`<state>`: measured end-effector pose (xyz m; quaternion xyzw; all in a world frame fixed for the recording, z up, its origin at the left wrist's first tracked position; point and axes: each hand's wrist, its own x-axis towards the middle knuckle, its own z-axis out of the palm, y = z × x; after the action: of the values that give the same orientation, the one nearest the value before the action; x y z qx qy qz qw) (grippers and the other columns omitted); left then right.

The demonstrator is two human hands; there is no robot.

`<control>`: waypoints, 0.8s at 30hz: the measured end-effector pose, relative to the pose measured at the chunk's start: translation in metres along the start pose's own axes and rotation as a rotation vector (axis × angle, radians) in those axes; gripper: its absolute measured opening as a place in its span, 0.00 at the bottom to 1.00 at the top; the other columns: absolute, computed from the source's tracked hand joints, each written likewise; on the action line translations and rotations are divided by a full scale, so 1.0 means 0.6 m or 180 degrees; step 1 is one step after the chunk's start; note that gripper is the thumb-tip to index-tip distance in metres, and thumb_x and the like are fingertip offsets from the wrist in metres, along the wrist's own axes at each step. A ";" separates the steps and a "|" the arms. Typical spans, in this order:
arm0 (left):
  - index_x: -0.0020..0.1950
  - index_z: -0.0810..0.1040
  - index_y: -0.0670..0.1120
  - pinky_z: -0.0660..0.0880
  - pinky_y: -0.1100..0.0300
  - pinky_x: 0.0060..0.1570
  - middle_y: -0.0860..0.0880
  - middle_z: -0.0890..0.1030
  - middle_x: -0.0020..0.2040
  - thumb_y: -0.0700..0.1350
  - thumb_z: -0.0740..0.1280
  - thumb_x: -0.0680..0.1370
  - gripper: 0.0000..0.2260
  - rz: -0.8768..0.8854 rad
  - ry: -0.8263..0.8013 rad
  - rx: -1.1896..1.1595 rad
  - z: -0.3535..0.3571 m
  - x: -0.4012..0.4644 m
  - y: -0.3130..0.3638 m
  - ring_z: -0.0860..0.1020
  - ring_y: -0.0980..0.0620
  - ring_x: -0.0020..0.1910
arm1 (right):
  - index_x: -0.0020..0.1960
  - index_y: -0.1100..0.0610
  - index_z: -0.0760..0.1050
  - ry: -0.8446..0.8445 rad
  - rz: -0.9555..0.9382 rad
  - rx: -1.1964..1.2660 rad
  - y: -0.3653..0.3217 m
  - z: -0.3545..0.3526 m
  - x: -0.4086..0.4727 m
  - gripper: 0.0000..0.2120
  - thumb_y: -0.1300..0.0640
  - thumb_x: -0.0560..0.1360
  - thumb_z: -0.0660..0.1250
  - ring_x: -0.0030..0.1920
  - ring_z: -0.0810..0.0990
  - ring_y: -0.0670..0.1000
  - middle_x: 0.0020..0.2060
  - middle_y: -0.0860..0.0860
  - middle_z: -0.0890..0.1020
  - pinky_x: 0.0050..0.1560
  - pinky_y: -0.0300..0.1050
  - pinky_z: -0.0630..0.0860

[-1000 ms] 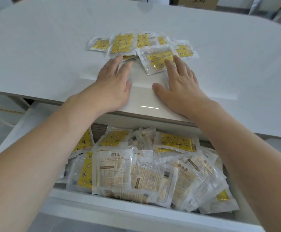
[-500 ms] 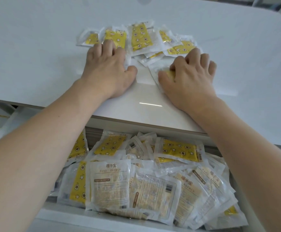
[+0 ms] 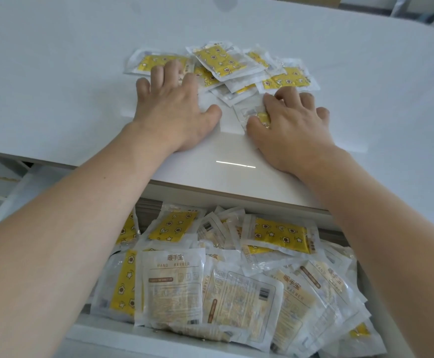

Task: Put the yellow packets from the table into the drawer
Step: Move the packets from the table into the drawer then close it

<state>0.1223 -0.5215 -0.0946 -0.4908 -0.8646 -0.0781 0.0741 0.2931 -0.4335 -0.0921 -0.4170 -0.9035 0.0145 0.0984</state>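
Several yellow packets (image 3: 219, 62) in clear wrappers lie in a loose pile on the white table (image 3: 55, 73). My left hand (image 3: 170, 104) lies palm down on the left side of the pile, its fingers spread over a packet (image 3: 150, 63). My right hand (image 3: 291, 125) has its fingers curled round a crumpled packet (image 3: 256, 115) at the pile's near right edge. Below the table's front edge the open drawer (image 3: 102, 337) holds many more packets (image 3: 280, 235), some with the yellow face up and some showing the printed back.
The table's front edge (image 3: 236, 192) overhangs the back of the drawer. A cardboard box (image 3: 311, 0) stands beyond the table's far side. Floor shows at the left of the drawer.
Both hands went forward from the bare table onto the pile. The right hand's fingers curled round a packet and drew it nearer; the left hand's fingers spread over the left packets.
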 end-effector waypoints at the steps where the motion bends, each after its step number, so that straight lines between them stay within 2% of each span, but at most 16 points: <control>1: 0.65 0.68 0.46 0.50 0.41 0.72 0.46 0.61 0.74 0.62 0.53 0.74 0.27 0.0020 -0.0030 -0.0044 0.001 0.001 -0.001 0.54 0.44 0.75 | 0.64 0.52 0.70 0.0035 0.0073 0.0007 0.000 0.000 -0.001 0.24 0.41 0.76 0.51 0.66 0.63 0.55 0.64 0.50 0.67 0.63 0.56 0.60; 2: 0.66 0.68 0.45 0.47 0.40 0.73 0.45 0.62 0.75 0.62 0.53 0.74 0.27 0.0039 -0.0062 -0.0069 0.002 0.003 -0.002 0.54 0.45 0.76 | 0.63 0.53 0.71 0.0078 0.0159 0.0021 0.000 0.000 -0.002 0.24 0.41 0.76 0.51 0.66 0.63 0.55 0.64 0.51 0.67 0.64 0.56 0.61; 3: 0.65 0.67 0.45 0.48 0.41 0.74 0.43 0.67 0.73 0.61 0.54 0.75 0.26 0.0059 -0.0066 -0.0096 0.001 0.003 -0.003 0.57 0.44 0.75 | 0.63 0.53 0.71 0.0125 0.0239 0.0046 0.000 0.000 -0.002 0.24 0.41 0.76 0.52 0.66 0.63 0.55 0.64 0.51 0.67 0.64 0.56 0.61; 5: 0.62 0.68 0.45 0.56 0.45 0.71 0.42 0.75 0.64 0.60 0.55 0.75 0.23 0.0122 0.0041 -0.0162 0.000 0.001 -0.003 0.67 0.41 0.68 | 0.64 0.55 0.69 0.0189 0.0329 0.0117 0.002 0.003 -0.001 0.25 0.41 0.75 0.53 0.69 0.62 0.55 0.67 0.52 0.66 0.68 0.59 0.59; 6: 0.62 0.68 0.46 0.59 0.46 0.70 0.43 0.75 0.62 0.60 0.54 0.74 0.23 0.0149 0.0077 -0.0151 -0.001 -0.002 -0.004 0.68 0.40 0.65 | 0.66 0.55 0.68 0.0184 0.0338 0.0148 0.003 0.004 0.000 0.25 0.41 0.75 0.53 0.71 0.60 0.55 0.70 0.51 0.64 0.70 0.61 0.57; 8: 0.68 0.65 0.49 0.59 0.48 0.69 0.44 0.73 0.65 0.61 0.50 0.74 0.27 0.0195 0.0040 0.0011 0.000 -0.005 -0.005 0.66 0.39 0.65 | 0.69 0.55 0.65 0.0130 0.0310 0.0213 0.006 0.006 0.003 0.27 0.41 0.75 0.53 0.76 0.53 0.53 0.76 0.50 0.58 0.73 0.62 0.50; 10: 0.73 0.63 0.52 0.57 0.48 0.70 0.47 0.69 0.68 0.62 0.47 0.75 0.29 0.0174 -0.0072 0.0131 0.001 -0.007 -0.004 0.62 0.39 0.66 | 0.72 0.53 0.60 0.0088 0.0246 0.0295 0.008 0.007 0.004 0.29 0.41 0.74 0.53 0.77 0.49 0.53 0.77 0.49 0.55 0.74 0.62 0.46; 14: 0.71 0.67 0.52 0.58 0.49 0.68 0.48 0.67 0.69 0.63 0.50 0.77 0.27 0.0165 -0.0070 0.0092 -0.006 -0.027 -0.002 0.61 0.41 0.67 | 0.78 0.52 0.48 0.0014 0.0251 0.0258 0.008 0.004 0.006 0.36 0.40 0.75 0.51 0.77 0.50 0.54 0.77 0.48 0.56 0.74 0.63 0.45; 18: 0.72 0.64 0.47 0.59 0.47 0.64 0.44 0.65 0.67 0.67 0.51 0.75 0.33 -0.0068 -0.0024 0.0309 -0.009 -0.032 -0.001 0.61 0.41 0.67 | 0.79 0.53 0.48 0.0045 0.0431 0.0101 0.007 0.005 0.006 0.36 0.40 0.75 0.50 0.75 0.56 0.55 0.74 0.52 0.61 0.74 0.64 0.47; 20: 0.74 0.61 0.44 0.55 0.45 0.69 0.42 0.62 0.70 0.70 0.51 0.73 0.39 -0.0235 -0.0050 0.0356 -0.008 -0.017 -0.007 0.59 0.41 0.70 | 0.79 0.53 0.48 0.0066 0.0659 0.0000 0.006 0.006 0.006 0.36 0.39 0.75 0.50 0.72 0.59 0.57 0.72 0.54 0.62 0.71 0.67 0.50; 23: 0.79 0.52 0.44 0.40 0.42 0.74 0.43 0.48 0.79 0.73 0.49 0.71 0.45 -0.0336 -0.0237 0.0269 -0.003 0.013 -0.027 0.43 0.42 0.78 | 0.79 0.53 0.46 0.0062 0.0904 -0.0081 0.005 0.007 0.011 0.36 0.39 0.75 0.49 0.69 0.60 0.56 0.70 0.54 0.61 0.64 0.69 0.55; 24: 0.80 0.49 0.44 0.40 0.42 0.75 0.44 0.48 0.80 0.73 0.48 0.71 0.46 -0.0328 -0.0323 0.0222 -0.002 0.019 -0.032 0.43 0.43 0.78 | 0.79 0.52 0.46 0.0047 0.0939 -0.0097 0.006 0.008 0.014 0.37 0.39 0.74 0.48 0.69 0.59 0.55 0.69 0.54 0.61 0.62 0.68 0.56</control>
<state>0.1000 -0.5216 -0.0924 -0.4460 -0.8936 -0.0266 0.0431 0.2894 -0.4244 -0.0955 -0.5467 -0.8318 0.0120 0.0956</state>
